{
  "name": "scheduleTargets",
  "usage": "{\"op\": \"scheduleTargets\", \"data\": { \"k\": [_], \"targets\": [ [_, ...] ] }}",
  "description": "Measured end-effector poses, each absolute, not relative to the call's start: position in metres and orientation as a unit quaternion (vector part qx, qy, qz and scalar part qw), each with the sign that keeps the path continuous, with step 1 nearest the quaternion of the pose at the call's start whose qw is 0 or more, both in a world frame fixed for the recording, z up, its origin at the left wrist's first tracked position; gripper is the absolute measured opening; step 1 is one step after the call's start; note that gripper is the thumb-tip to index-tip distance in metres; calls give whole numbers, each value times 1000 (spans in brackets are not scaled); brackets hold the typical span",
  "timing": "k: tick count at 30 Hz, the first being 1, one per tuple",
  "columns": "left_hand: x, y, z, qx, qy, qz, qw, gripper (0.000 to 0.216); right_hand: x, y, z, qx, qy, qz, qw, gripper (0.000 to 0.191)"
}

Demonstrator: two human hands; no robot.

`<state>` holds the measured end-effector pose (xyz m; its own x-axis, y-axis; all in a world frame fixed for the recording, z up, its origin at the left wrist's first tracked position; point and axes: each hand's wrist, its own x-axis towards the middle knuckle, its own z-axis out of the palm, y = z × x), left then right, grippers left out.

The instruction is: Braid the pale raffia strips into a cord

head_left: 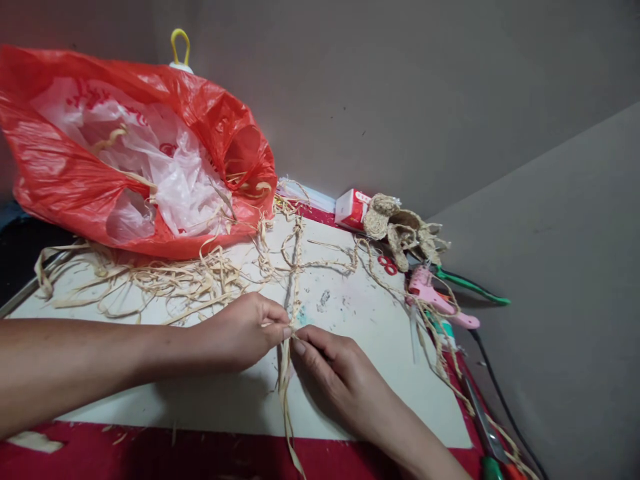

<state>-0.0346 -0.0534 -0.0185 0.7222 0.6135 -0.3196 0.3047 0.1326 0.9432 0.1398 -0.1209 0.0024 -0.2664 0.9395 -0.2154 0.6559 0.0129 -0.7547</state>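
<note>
A thin plaited cord of dried straw-like strips [297, 288] runs down the middle of the white board [370, 393] toward me. At its near end my left hand [243, 333] is closed in a pinch on the strips. My right hand [345, 373] meets it fingertip to fingertip, its thumb and forefinger also pinching the strips. Below the fingers, loose strip ends [285, 380] hang toward the board's front edge. The exact crossing of the strips is hidden by my fingertips.
Left, a red plastic bag [65, 160] stands behind loose strips [175, 283]. Along the right lie woven straw pieces [400, 223], a pink glue gun [433, 293], more cord [370, 263] and scissors [483, 413]. A red-and-white box [350, 208] sits near the wall.
</note>
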Motion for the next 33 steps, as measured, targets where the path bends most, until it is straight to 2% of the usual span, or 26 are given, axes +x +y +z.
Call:
{"op": "scheduleTargets", "data": {
  "k": [3, 9, 13, 16, 21, 23, 26, 33],
  "targets": [
    [-35, -51, -18, 702, 351, 109, 610, 27, 142, -119, 1, -571, -678, 421, 191, 29],
    [-35, -46, -14, 825, 313, 106, 457, 28, 144, -114, -9, -578, -492, 602, 248, 32],
    [-37, -48, -14, 853, 302, 116, 409, 25, 137, -112, -8, -563, -455, 631, 278, 32],
    [-37, -49, -12, 822, 317, 109, 461, 25, 132, -114, -3, -566, -450, 627, 289, 32],
    [-39, -44, -8, 700, 276, 51, 657, 24, 127, -120, 2, -580, -424, 633, 289, 34],
    [-40, -42, -9, 675, 259, 30, 690, 23, 125, -124, 4, -599, -466, 588, 280, 34],
    [-41, -41, -11, 664, 265, 18, 699, 23, 124, -128, 5, -619, -589, 456, 250, 33],
    [-36, -45, -5, 624, 286, 40, 726, 29, 117, -138, -2, -588, -795, 28, 149, 22]
  ]
}}
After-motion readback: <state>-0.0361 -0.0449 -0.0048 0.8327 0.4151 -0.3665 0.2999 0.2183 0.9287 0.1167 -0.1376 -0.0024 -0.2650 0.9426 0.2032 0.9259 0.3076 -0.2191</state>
